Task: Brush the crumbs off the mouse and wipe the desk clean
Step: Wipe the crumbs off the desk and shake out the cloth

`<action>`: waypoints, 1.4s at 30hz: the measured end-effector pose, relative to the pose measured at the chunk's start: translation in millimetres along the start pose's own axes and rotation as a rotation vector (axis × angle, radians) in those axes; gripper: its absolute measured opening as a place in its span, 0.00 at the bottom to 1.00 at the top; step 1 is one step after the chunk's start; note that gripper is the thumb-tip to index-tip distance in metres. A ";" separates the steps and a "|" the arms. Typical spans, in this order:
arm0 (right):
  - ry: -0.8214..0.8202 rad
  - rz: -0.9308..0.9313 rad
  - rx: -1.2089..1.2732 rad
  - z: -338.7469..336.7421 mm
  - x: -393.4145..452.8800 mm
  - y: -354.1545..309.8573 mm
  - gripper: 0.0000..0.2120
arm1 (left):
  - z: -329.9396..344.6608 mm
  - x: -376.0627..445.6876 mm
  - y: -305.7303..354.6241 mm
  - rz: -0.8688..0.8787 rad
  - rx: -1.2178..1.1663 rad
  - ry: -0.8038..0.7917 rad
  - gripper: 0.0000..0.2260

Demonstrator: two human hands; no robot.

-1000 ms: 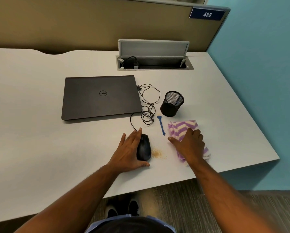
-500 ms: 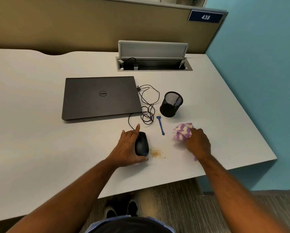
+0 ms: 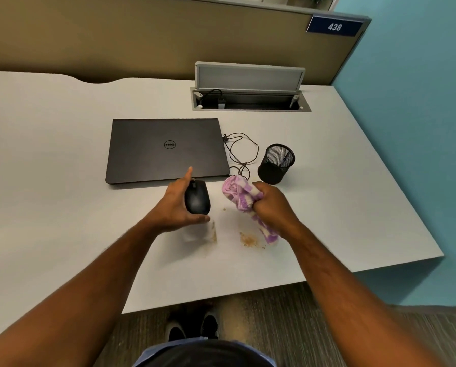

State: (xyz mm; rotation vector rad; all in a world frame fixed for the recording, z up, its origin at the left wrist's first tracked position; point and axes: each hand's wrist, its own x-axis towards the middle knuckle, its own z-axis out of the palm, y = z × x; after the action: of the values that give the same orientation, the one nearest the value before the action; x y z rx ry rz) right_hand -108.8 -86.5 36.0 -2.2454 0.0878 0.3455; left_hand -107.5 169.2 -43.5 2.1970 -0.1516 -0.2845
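My left hand [image 3: 175,207] holds the black wired mouse [image 3: 197,197] lifted above the white desk [image 3: 62,181], near the laptop's front edge. My right hand [image 3: 272,205] is clenched on a bunched purple-and-white cloth [image 3: 237,193], raised just right of the mouse; one end of the cloth hangs down toward the desk. A patch of brown crumbs [image 3: 248,240] lies on the desk under my right wrist. A thin line of crumbs [image 3: 214,233] lies below the mouse. The small blue brush is hidden.
A closed dark laptop [image 3: 166,149] lies behind the mouse, with a coiled black cable [image 3: 238,152] to its right. A black mesh pen cup [image 3: 276,163] stands beside the cloth. An open cable box [image 3: 250,99] sits at the back. The desk's front edge is near.
My left hand has lifted the mouse off the desk. My right hand has bunched up the cloth, raised it and brought it left toward the mouse.
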 end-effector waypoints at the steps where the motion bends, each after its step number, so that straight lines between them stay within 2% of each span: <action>1: -0.011 -0.023 -0.055 6.9 3.0 -0.7 0.09 | -2.5 -0.2 -2.4 -0.008 -0.007 0.002 0.61; 6: -0.012 -0.084 -0.256 36.8 15.5 4.1 0.11 | -11.5 0.5 -6.6 -0.024 -0.050 0.036 0.60; 11: 0.022 -0.105 -0.297 64.7 24.0 12.8 0.19 | -16.3 0.5 -9.8 -0.038 -0.077 0.049 0.61; 15: 0.044 -0.065 -0.294 86.2 31.2 20.7 0.17 | -18.0 0.5 -10.2 -0.051 -0.078 0.046 0.61; 18: 0.054 -0.085 -0.329 96.7 31.4 22.0 0.20 | -16.8 0.5 -9.3 -0.058 -0.079 0.044 0.61; 21: -0.058 -0.199 -0.356 103.3 26.1 18.7 0.19 | -16.4 0.8 -7.8 -0.050 -0.085 0.040 0.60; 24: -0.270 -0.407 -0.329 105.2 17.3 13.6 0.18 | -18.5 0.3 -6.9 -0.043 -0.086 0.041 0.61; 27: -0.539 -0.461 -0.307 108.6 10.1 14.1 0.14 | -20.3 0.4 -6.5 -0.043 -0.086 0.035 0.62; 30: -0.704 -0.562 -0.471 110.3 5.7 12.3 0.12 | -19.5 1.5 -4.8 -0.046 -0.078 0.037 0.60; 34: -0.729 -0.751 -0.762 97.3 12.3 3.0 0.12 | -18.0 1.3 -2.4 -0.054 -0.066 0.040 0.60; 36: -0.717 -0.775 -0.855 87.1 19.6 2.8 0.13 | -17.5 0.8 -2.4 -0.065 -0.067 0.045 0.60; 42: -0.740 -0.576 -0.871 50.1 34.4 15.4 0.14 | -14.4 0.4 -0.5 -0.090 -0.086 0.040 0.60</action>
State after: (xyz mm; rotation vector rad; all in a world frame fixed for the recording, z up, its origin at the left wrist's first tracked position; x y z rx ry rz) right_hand -89.4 -56.3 -15.5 -2.6379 -1.2822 0.9954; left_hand -103.5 180.5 -35.6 2.1253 -0.0178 -0.2915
